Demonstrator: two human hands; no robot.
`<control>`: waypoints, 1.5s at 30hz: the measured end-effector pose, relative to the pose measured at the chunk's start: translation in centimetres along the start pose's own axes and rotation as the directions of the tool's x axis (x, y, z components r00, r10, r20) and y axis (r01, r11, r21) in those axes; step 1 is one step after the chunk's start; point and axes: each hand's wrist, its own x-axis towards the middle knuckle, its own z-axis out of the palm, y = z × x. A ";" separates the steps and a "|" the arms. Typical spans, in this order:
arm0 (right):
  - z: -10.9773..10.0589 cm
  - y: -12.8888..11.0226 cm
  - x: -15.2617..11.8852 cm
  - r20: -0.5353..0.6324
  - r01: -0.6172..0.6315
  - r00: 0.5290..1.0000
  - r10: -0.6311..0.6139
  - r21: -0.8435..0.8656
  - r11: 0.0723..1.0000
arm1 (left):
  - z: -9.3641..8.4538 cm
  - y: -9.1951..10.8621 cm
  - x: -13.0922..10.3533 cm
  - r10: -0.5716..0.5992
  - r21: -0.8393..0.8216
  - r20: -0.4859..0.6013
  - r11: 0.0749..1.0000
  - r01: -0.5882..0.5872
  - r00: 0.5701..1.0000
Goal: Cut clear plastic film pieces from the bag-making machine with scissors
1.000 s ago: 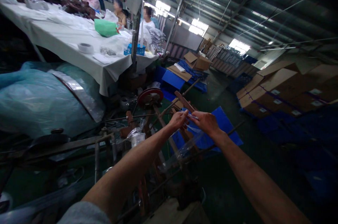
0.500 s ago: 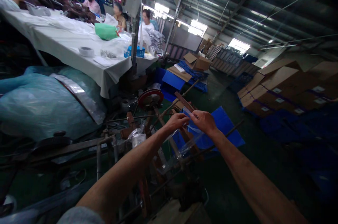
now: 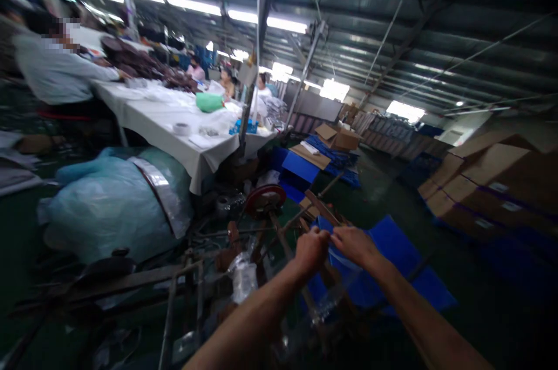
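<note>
Both my hands are above a frame of rusty rods and wooden pieces. My left hand (image 3: 311, 251) is closed, its fingers curled around clear plastic film. Close beside it, my right hand (image 3: 355, 246) pinches the same thin clear plastic film (image 3: 344, 259), which hangs below the fingers. A flat wooden bar (image 3: 321, 207) slants up just behind the right hand; I cannot tell if they touch. To the left of my wrists, a roll of clear plastic (image 3: 244, 281) sits on the frame. A red-rimmed wheel (image 3: 264, 201) stands behind it.
Under the white-covered table (image 3: 161, 137) bulges a large bluish plastic bag (image 3: 108, 207). A person in a light shirt (image 3: 65, 67) sits at the table's left, several others farther back. Blue sheets (image 3: 392, 271) lie beyond my hands. Stacked cartons (image 3: 492, 178) stand at right.
The view has swung left and up, so the surroundings appear farther right and lower. My hands have come closer together, and my left fingers are curled more tightly.
</note>
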 end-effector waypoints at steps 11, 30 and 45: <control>-0.1 2.9 -0.5 0.039 0.199 0.976 -0.213 0.233 0.952 | 1.8 -1.1 1.4 -0.071 -0.678 0.330 0.676 0.288 0.941; -2.0 3.1 1.5 0.251 -0.020 0.966 -0.065 0.320 0.947 | 0.2 4.3 -0.3 -0.060 -0.047 -0.061 0.997 0.057 0.996; 1.9 5.2 1.6 -0.181 -0.070 0.961 0.211 0.578 0.813 | 0.8 1.6 -0.9 -0.002 -0.087 0.207 0.996 0.021 0.978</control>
